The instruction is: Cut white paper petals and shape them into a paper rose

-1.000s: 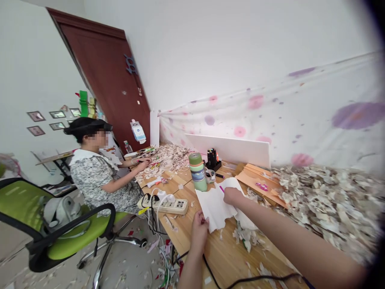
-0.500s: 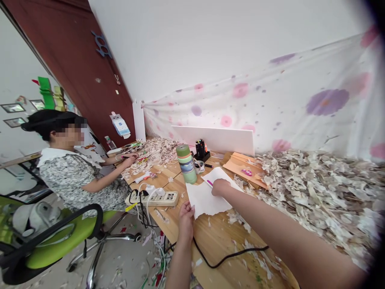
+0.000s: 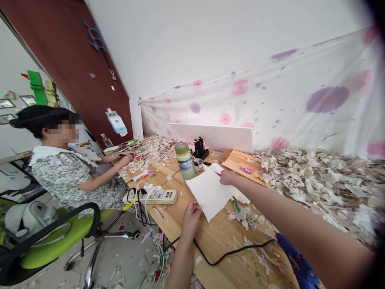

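Observation:
A torn-edged sheet of white paper lies tilted over the wooden table, with another white piece partly under its right side. My left hand pinches the sheet's lower left edge. At the upper right of the sheet, my right hand is closed around a thin purple tool, of which only a short tip shows. A green object lies among scraps just below the paper. The green bottle stands upright beyond the paper's upper left corner.
Paper scraps heap up on the right. A marker holder, tape roll and orange sheets sit behind. A power strip and black cable lie nearer. At left a person sits working by a green chair.
The white sheet has turned and shifted, uncovering the green object. My right hand has moved right and slightly up with the tool, and my left hand has moved right. The view has shifted slightly.

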A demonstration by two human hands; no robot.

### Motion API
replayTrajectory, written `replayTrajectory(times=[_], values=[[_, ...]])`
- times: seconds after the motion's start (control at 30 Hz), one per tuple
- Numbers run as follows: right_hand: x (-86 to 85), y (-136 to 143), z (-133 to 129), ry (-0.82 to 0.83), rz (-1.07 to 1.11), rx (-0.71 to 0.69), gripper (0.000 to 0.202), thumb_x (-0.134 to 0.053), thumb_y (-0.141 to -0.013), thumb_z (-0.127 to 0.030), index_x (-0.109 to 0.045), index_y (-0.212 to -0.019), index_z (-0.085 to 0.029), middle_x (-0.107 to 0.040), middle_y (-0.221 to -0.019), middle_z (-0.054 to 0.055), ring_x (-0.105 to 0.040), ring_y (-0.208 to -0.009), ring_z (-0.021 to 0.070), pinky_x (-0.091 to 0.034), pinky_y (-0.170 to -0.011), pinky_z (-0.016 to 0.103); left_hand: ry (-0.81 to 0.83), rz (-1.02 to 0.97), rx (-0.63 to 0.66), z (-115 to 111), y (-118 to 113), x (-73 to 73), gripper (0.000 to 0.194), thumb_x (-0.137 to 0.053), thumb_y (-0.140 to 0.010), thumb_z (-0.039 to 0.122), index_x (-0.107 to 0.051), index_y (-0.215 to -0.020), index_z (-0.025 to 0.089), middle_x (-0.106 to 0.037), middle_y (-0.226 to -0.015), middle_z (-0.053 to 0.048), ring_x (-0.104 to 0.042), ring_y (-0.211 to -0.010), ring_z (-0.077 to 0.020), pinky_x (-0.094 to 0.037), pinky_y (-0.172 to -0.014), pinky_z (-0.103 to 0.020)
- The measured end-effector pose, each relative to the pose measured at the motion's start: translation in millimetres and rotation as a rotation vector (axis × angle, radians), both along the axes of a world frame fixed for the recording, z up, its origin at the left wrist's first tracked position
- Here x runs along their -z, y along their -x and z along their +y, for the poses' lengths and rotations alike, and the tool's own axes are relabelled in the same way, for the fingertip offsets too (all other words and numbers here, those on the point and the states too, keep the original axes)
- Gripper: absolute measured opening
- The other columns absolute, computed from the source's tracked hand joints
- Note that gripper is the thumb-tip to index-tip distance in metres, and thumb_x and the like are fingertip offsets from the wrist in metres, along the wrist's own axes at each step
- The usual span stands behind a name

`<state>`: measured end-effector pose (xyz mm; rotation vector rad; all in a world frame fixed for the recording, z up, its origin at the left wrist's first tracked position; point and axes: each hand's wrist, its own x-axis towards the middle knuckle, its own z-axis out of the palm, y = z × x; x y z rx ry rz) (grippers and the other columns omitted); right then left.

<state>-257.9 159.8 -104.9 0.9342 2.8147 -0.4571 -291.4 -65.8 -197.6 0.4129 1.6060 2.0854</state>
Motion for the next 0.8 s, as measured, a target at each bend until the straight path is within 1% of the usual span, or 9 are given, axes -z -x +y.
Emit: replayTrajectory(times=[0.1,0.2,0.27,0.37,0.43,0.5,0.67,0.73,0.8], values=[[-2.6,-4.4,9.2,-0.007,0.007,0.007,0.030,-0.058,-0.094,-0.034,-0.059,-0.118,-0.016,-0.062,-0.118,0.008,-0.063,-0.100,0.0223,-0.054,-0.085,0.043,-0.023,-0.034,-0.077,-0.8,2.0,1.3,0.018,-0.063,-0.087,0.024,-0.059,-0.074,0.013,-0.054,-0.060,0.006,-0.049,-0.051,-0.0079,-0.043,-0.054,-0.023],[-2.3,-9.3,14.1,-0.048,0.037,0.058,0.031,-0.056,-0.095,-0.036,-0.058,-0.120,-0.017,-0.061,-0.122,0.009,-0.062,-0.103,0.0229,-0.053,-0.087,0.044,-0.120,-0.075,-0.211,-6.0,5.0,-0.5,0.019,-0.062,-0.085,0.029,-0.056,-0.074,0.014,-0.053,-0.060,0.006,-0.048,-0.051,-0.0084,-0.042,-0.053,-0.023],[-0.2,-12.1,13.6,-0.075,0.040,0.092,0.033,-0.057,-0.094,-0.036,-0.057,-0.122,-0.017,-0.059,-0.125,0.010,-0.061,-0.106,0.0241,-0.052,-0.089,0.046,-0.212,-0.096,-0.308,-10.4,7.3,-3.6,0.020,-0.061,-0.080,0.034,-0.055,-0.074,0.016,-0.056,-0.064,0.004,-0.053,-0.057,-0.0110,-0.044,-0.058,-0.025],[4.2,-14.8,8.6,-0.095,0.024,0.123,0.036,-0.059,-0.093,-0.035,-0.056,-0.123,-0.017,-0.056,-0.129,0.010,-0.058,-0.112,0.0264,-0.049,-0.093,0.049,-0.316,-0.115,-0.409,-14.6,10.2,-8.9,0.022,-0.060,-0.066,0.039,-0.056,-0.075,0.018,-0.062,-0.069,0.002,-0.059,-0.065,-0.0150,-0.045,-0.064,-0.028],[6.6,-15.7,5.3,-0.100,0.019,0.145,0.037,-0.060,-0.092,-0.033,-0.055,-0.125,-0.017,-0.054,-0.131,0.011,-0.056,-0.114,0.0273,-0.048,-0.094,0.050,-0.351,-0.115,-0.434,-15.2,10.5,-11.2,0.025,-0.061,-0.060,0.038,-0.058,-0.076,0.018,-0.064,-0.070,0.001,-0.060,-0.066,-0.0155,-0.045,-0.064,-0.027],[8.2,-16.3,3.7,-0.086,0.016,0.162,0.037,-0.061,-0.092,-0.032,-0.055,-0.125,-0.017,-0.055,-0.131,0.011,-0.057,-0.113,0.0270,-0.049,-0.093,0.050,-0.370,-0.100,-0.435,-14.8,9.0,-12.2,0.026,-0.063,-0.058,0.037,-0.058,-0.076,0.018,-0.063,-0.069,0.002,-0.059,-0.065,-0.0148,-0.044,-0.063,-0.027],[7.1,-18.0,2.8,-0.008,0.060,0.145,0.029,-0.060,-0.092,-0.030,-0.059,-0.118,-0.016,-0.061,-0.120,0.009,-0.063,-0.102,0.0228,-0.054,-0.085,0.044,-0.385,-0.022,-0.410,-14.1,1.6,-12.8,0.029,-0.065,-0.070,0.044,-0.056,-0.073,0.017,-0.058,-0.064,0.002,-0.054,-0.060,-0.0127,-0.044,-0.059,-0.027],[3.0,-19.7,0.8,0.008,0.126,0.143,0.029,-0.060,-0.092,-0.030,-0.059,-0.118,-0.016,-0.061,-0.119,0.009,-0.063,-0.101,0.0224,-0.054,-0.085,0.043,-0.376,0.013,-0.403,-13.6,-0.4,-14.4,0.032,-0.065,-0.074,0.047,-0.057,-0.073,0.016,-0.057,-0.064,0.002,-0.054,-0.059,-0.0122,-0.044,-0.058,-0.027],[-4.9,-23.2,-1.2,0.027,0.217,0.142,0.030,-0.060,-0.092,-0.030,-0.058,-0.118,-0.016,-0.061,-0.118,0.009,-0.063,-0.100,0.0223,-0.054,-0.084,0.042,-0.357,0.048,-0.398,-12.9,-1.2,-17.6,0.034,-0.066,-0.073,0.049,-0.057,-0.072,0.016,-0.057,-0.063,0.002,-0.053,-0.058,-0.0118,-0.043,-0.057,-0.026]])
